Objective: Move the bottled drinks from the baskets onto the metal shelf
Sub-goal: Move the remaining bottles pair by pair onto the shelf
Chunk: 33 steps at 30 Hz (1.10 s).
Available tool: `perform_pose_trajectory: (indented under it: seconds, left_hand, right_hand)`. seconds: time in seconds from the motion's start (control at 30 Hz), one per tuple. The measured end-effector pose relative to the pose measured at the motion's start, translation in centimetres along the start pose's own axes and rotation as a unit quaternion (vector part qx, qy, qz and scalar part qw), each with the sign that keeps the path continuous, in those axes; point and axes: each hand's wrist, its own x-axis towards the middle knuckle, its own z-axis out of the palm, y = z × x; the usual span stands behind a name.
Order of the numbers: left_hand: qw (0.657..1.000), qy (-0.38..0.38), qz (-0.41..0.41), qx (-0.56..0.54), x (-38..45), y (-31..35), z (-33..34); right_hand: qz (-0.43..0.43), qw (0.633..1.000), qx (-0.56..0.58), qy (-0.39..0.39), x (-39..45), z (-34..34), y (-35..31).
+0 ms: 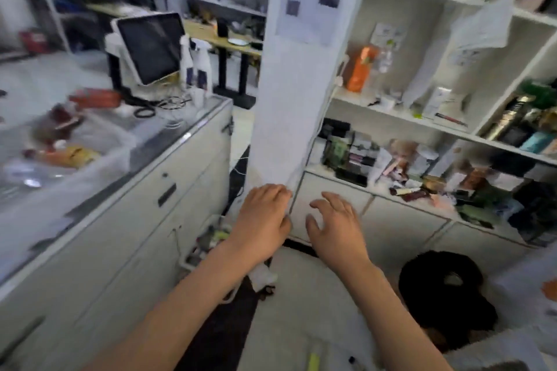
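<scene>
A white wall shelf (422,117) crowded with small goods fills the right side, and a grey desk (126,190) on the left carries a clear basket (117,141) of blurred bottled drinks (66,156) beside a dark screen (150,48). Low in the middle, the left hand (262,217) and right hand (334,226) hang in the air with fingers loosely spread, grasping nothing.

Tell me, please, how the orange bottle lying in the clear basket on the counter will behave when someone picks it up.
The orange bottle lies on its side, so it may roll if nudged. It looks full, so probably heavy for its size. The clear basket seems thin and may flex. Blur hides the details.
</scene>
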Motion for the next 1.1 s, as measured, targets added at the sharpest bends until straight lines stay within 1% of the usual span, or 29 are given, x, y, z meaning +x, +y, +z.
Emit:
perform_pose_trajectory:
  seconds: [0.07,0.13,0.23,0.33,0.5,0.6,0.7,0.83,0.97,1.1]
  left_hand:
    - [0.998,0.013,-0.058,0.030,-2.6,-4.8,-2.9]
    - [0.992,0.033,-0.106,0.063,-5.5,-9.2,-6.1]
    - [0.977,0.083,-0.170,0.094,-9.3,-14.2,-10.3]
    - [0.955,0.119,-0.242,0.126,-12.9,-17.8,-13.8]
    - [0.913,0.156,-0.346,0.147,-16.6,-21.2,-17.3]
    - [0.894,0.169,-0.384,0.156,-17.5,-23.1,-18.6]
    - [0.885,0.173,-0.405,0.154,-17.1,-25.6,-19.1]
    - [0.864,0.170,-0.451,0.145,-14.6,-29.5,-18.6]
    - [0.842,0.158,-0.504,0.108,-11.1,-33.5,-18.0]
    - [0.812,0.142,-0.563,0.062,-8.6,-37.8,-16.4]
  right_hand:
    - [-0.051,0.998,0.026,-0.003,2.0,2.6,-5.5]
    - [-0.105,0.993,0.056,-0.024,3.4,4.8,-11.7]
    - [-0.191,0.977,0.080,-0.051,4.8,7.4,-19.5]
    - [-0.255,0.961,0.087,-0.067,5.4,9.8,-25.7]
    - [-0.338,0.928,0.111,-0.108,6.2,13.0,-33.0]
    - [-0.357,0.915,0.142,-0.125,7.5,14.6,-36.1]
    - [-0.371,0.900,0.182,-0.142,9.5,16.6,-38.6]
    - [-0.371,0.888,0.210,-0.172,14.2,20.3,-40.7]
    - [-0.302,0.898,0.227,-0.226,19.7,23.9,-41.1]
    - [-0.253,0.911,0.200,-0.258,24.4,27.7,-41.6]
